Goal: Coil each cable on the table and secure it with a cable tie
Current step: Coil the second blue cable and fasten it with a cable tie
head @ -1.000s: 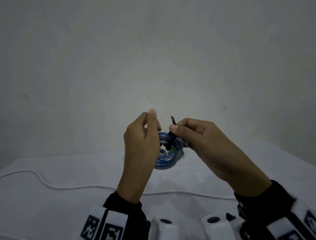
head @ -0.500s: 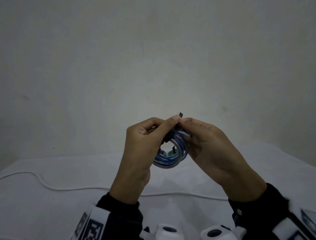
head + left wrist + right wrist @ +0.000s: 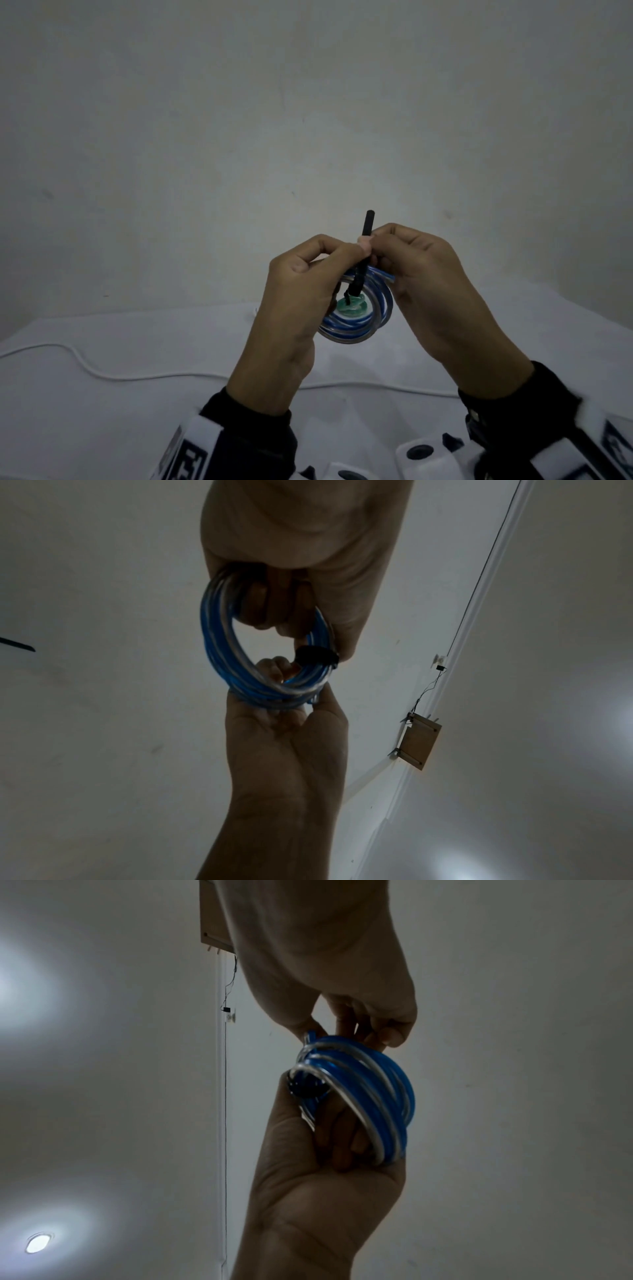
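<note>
Both hands, left hand (image 3: pixel 301 291) and right hand (image 3: pixel 428 287), grip the coiled blue-and-clear plastic cable (image 3: pixel 356 322); fingertips pinch the black cable tie (image 3: pixel 363 253) looped round it. Tie apparently unfastened; a loose white cable (image 3: pixel 113 375) lies below, still uncoiled.

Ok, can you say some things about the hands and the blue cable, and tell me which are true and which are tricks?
1. The blue and clear coiled cable is held up off the white table. True.
2. The black cable tie is wrapped round the coil. True.
3. The left hand is lying flat on the table. False: it holds the coil in the air.
4. The thin white cable is coiled up too. False: it lies loose across the table.
5. The right hand pinches the tie's tail. True.
</note>
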